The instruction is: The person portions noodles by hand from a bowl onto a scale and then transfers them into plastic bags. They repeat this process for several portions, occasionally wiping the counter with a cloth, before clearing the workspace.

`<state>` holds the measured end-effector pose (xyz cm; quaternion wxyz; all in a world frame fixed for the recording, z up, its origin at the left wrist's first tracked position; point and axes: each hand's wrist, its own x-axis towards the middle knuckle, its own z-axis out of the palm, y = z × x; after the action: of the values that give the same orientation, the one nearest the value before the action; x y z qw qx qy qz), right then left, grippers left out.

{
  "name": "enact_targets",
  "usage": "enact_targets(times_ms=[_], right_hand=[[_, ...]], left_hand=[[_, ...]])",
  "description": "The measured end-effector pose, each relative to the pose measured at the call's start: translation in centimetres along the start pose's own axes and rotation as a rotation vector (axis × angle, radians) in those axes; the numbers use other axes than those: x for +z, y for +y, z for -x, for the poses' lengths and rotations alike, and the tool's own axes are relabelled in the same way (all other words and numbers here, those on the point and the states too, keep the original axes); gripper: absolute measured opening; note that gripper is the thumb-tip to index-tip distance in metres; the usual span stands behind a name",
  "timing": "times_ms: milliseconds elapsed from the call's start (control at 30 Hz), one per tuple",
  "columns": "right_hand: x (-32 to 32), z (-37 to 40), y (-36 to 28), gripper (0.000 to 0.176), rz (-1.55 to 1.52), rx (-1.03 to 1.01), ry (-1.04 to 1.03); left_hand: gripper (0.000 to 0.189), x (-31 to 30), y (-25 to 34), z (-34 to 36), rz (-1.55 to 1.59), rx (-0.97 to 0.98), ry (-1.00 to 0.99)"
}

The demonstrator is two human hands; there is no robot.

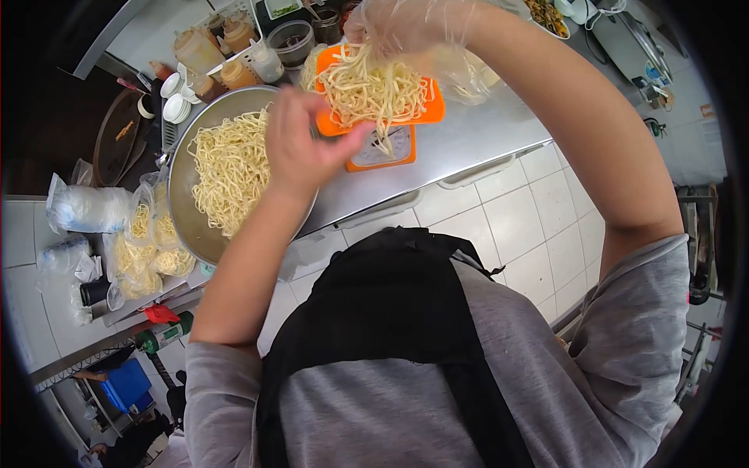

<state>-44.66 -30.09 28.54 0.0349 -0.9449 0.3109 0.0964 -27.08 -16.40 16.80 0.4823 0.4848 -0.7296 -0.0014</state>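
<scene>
Pale noodles (pixel 378 90) are heaped in an orange tray (pixel 433 113) on top of an orange dial scale (pixel 390 147), some strands drooping over the front edge towards the dial. My left hand (pixel 300 144) is bare, slightly blurred, its thumb stretched out across the tray's near left corner; I see nothing in it. Above the tray's far side, my right hand (pixel 409 23) wears clear loose plastic and is close against the noodles. The plastic and the viewing angle hide its fingers. Left of the scale, a large metal bowl (pixel 183 222) contains more noodles (pixel 230 171).
Sauce bottles (pixel 199 51) and dark tubs (pixel 291 40) line the back of the steel counter (pixel 468 144). Bagged noodles (pixel 136 253) lie left of the bowl. White cups (pixel 176 108) stand near a dark round tray (pixel 117 136). Another person's hand touches a blue box (pixel 127 384) at lower left.
</scene>
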Motion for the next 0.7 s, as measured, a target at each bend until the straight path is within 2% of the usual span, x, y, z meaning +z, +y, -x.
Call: enact_targets(times_ms=[33, 100, 133, 200, 233, 333, 400, 433, 467, 533, 600, 633, 667, 700], right_hand=[[0.3, 0.1, 0.4, 0.023, 0.002, -0.001, 0.003], [0.8, 0.5, 1.1, 0.024, -0.216, 0.092, 0.075], [1.4, 0.5, 1.6, 0.024, -0.215, 0.089, 0.078], [2.1, 0.1, 2.6, 0.028, -0.251, 0.066, 0.136], [1.8, 0.6, 1.8, 0.023, -0.245, 0.125, 0.150], [2.6, 0.3, 1.7, 0.023, -0.256, 0.126, 0.087], [3.4, -0.1, 1.7, 0.022, -0.221, 0.128, 0.052], [3.4, 0.4, 1.0, 0.021, -0.252, 0.182, 0.100], [3.7, 0.6, 0.6, 0.020, -0.285, 0.238, 0.146], [4.6, 0.9, 1.5, 0.019, -0.222, 0.212, 0.161], [4.5, 2.1, 1.7, 0.022, -0.349, 0.327, 0.045], [4.7, 3.0, 2.0, 0.029, -0.476, 0.337, 0.048], [4.3, 3.8, 1.8, 0.029, -0.474, 0.335, 0.047], [3.5, 4.6, 1.4, 0.034, -0.568, 0.345, 0.003]], left_hand=[[0.049, 0.0, 1.4, 2.2, 0.002, -0.223, -0.147], [0.044, 2.4, 1.7, 6.3, 0.398, -0.794, -0.229], [0.044, 3.7, 2.0, 7.3, 0.395, -0.793, -0.225], [0.034, 5.7, 2.9, 8.4, 0.580, -0.894, -0.357], [0.034, 6.7, 3.3, 7.9, 0.579, -0.893, -0.343], [0.031, 9.4, 3.7, 6.4, 0.426, -0.864, -0.322], [0.031, 10.4, 3.5, 6.2, 0.480, -0.921, -0.386], [0.025, 10.4, 3.3, 6.5, 0.637, -0.959, -0.361], [0.025, 9.1, 3.8, 6.3, 0.634, -0.958, -0.355], [0.020, 5.6, 4.6, 5.7, 0.514, -0.779, -0.411], [0.019, 2.3, 4.2, 4.2, 0.334, -0.592, -0.407], [0.020, 0.8, 4.5, 2.1, 0.350, -0.632, -0.384], [0.022, -0.4, 4.5, -0.3, 0.367, -0.675, -0.359], [0.025, -1.2, 3.9, -2.6, 0.262, -0.593, -0.375]])
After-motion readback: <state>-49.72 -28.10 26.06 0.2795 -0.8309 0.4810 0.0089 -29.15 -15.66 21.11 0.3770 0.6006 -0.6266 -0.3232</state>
